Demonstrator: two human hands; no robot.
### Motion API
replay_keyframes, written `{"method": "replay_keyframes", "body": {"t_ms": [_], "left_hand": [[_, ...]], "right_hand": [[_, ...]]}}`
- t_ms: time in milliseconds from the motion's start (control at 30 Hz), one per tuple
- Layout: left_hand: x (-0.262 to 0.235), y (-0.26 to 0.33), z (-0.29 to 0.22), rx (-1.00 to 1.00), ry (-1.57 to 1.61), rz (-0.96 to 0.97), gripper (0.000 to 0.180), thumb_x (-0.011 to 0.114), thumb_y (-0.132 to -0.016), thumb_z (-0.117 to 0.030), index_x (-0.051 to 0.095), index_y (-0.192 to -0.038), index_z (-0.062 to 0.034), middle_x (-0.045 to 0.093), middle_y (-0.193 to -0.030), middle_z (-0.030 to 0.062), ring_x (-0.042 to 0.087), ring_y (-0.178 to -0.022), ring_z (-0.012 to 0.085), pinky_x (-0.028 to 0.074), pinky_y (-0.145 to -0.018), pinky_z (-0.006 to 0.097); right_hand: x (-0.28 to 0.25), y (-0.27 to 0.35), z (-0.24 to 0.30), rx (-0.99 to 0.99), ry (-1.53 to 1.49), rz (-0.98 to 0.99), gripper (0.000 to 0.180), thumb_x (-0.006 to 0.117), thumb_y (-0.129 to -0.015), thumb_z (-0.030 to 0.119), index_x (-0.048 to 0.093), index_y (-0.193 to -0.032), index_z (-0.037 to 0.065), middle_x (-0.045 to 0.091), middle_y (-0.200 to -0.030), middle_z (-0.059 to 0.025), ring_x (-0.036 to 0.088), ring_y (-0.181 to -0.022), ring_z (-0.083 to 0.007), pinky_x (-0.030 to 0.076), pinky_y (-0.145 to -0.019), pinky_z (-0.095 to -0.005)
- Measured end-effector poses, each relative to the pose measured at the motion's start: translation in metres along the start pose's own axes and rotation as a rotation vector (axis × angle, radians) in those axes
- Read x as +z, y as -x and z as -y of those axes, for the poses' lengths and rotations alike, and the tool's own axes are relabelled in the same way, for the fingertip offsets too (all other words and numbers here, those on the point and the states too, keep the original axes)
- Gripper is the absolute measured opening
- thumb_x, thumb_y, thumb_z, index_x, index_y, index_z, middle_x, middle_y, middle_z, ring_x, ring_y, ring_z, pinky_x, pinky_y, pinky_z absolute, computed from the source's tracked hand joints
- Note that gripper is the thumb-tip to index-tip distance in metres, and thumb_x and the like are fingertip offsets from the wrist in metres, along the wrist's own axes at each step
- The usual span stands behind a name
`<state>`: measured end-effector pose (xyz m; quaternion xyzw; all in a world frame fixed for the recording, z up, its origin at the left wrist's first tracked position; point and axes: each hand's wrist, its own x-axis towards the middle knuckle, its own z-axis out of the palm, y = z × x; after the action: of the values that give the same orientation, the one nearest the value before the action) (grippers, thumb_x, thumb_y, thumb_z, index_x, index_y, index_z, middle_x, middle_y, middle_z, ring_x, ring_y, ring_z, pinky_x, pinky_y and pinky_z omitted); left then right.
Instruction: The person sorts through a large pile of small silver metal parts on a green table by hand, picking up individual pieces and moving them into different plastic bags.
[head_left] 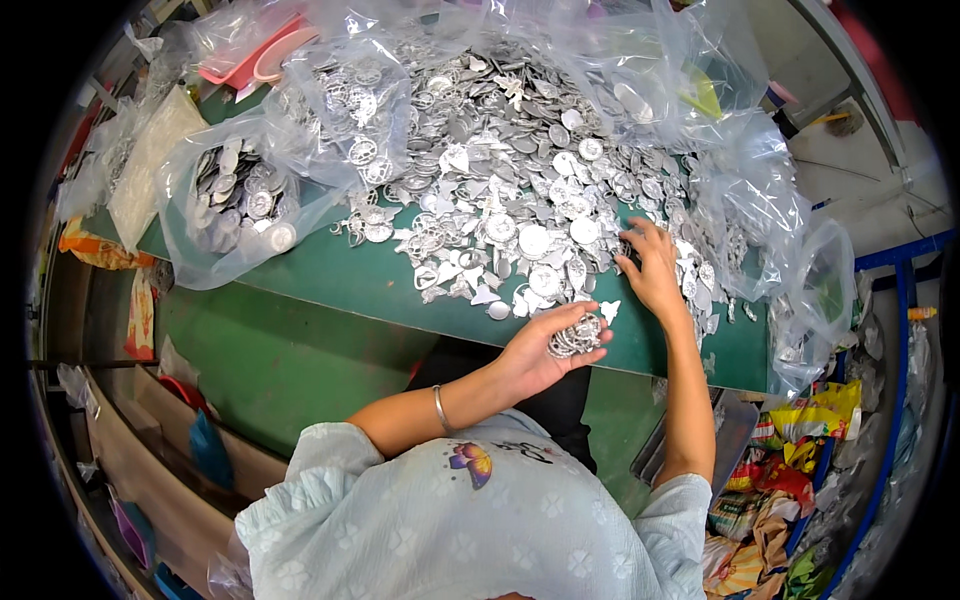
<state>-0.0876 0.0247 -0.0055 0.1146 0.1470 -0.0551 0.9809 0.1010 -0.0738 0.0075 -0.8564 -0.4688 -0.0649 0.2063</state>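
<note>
A large heap of small silver metal charms [500,170] lies on a green table [390,290], with round medallions, leaf-like shapes and openwork pieces in it. My left hand [528,358] is palm up at the table's front edge, a bangle at its wrist. Its fingers curl around a cluster of silver openwork charms [574,337]. At the heap's right front, my right hand [655,268] reaches down with thumb and fingers curved and apart. Its fingertips touch the loose pieces there; I see nothing held between them.
Clear plastic bags [770,220] line the right and back of the heap. An open bag of charms [245,200] stands at the left, near a pink tray [250,60]. Coloured packets [770,480] fill a rack at lower right. Brown shelving [150,450] stands at lower left.
</note>
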Motion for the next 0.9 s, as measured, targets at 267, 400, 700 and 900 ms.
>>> {"method": "replay_keyframes", "body": {"t_ms": [267, 400, 700, 900], "left_hand": [[-0.021, -0.005, 0.006, -0.064, 0.189, 0.11, 0.041, 0.037, -0.093, -0.034, 0.047, -0.117, -0.0024, 0.056, -0.098, 0.01, 0.056, -0.088, 0.0206, 0.048, -0.077, 0.034], [-0.019, -0.004, 0.003, -0.033, 0.199, 0.13, 0.038, 0.042, -0.089, -0.023, 0.043, -0.122, -0.0033, 0.053, -0.096, 0.0072, 0.053, -0.083, 0.0169, 0.047, -0.072, 0.031], [0.005, 0.001, -0.015, 0.076, 0.106, -0.022, 0.038, 0.045, -0.089, -0.023, 0.043, -0.124, -0.0075, 0.051, -0.113, 0.006, 0.052, -0.1, 0.0177, 0.044, -0.084, 0.035], [-0.01, -0.006, -0.015, 0.057, 0.056, -0.035, 0.031, 0.053, -0.085, -0.015, 0.049, -0.115, -0.0079, 0.053, -0.112, 0.0079, 0.054, -0.101, 0.0205, 0.044, -0.087, 0.037]], "right_hand": [[0.012, -0.004, -0.001, -0.276, 0.496, 0.003, 0.02, 0.06, -0.076, 0.019, 0.058, -0.085, 0.0, 0.051, -0.109, -0.0116, 0.044, -0.107, -0.0289, 0.034, -0.089, -0.043], [0.012, -0.005, -0.02, -0.289, 0.308, -0.131, 0.012, 0.055, -0.079, 0.012, 0.055, -0.082, 0.001, 0.054, -0.097, -0.0103, 0.049, -0.097, -0.0274, 0.035, -0.085, -0.0402], [-0.012, 0.018, 0.052, -0.231, -0.016, -0.214, 0.005, 0.056, -0.077, 0.006, 0.054, -0.079, 0.002, 0.055, -0.084, -0.0102, 0.052, -0.083, -0.0274, 0.037, -0.076, -0.0372], [-0.018, 0.006, 0.05, -0.059, -0.312, -0.171, 0.009, 0.061, -0.074, 0.009, 0.059, -0.078, 0.002, 0.058, -0.084, -0.0109, 0.053, -0.084, -0.0287, 0.038, -0.078, -0.0374]]}}
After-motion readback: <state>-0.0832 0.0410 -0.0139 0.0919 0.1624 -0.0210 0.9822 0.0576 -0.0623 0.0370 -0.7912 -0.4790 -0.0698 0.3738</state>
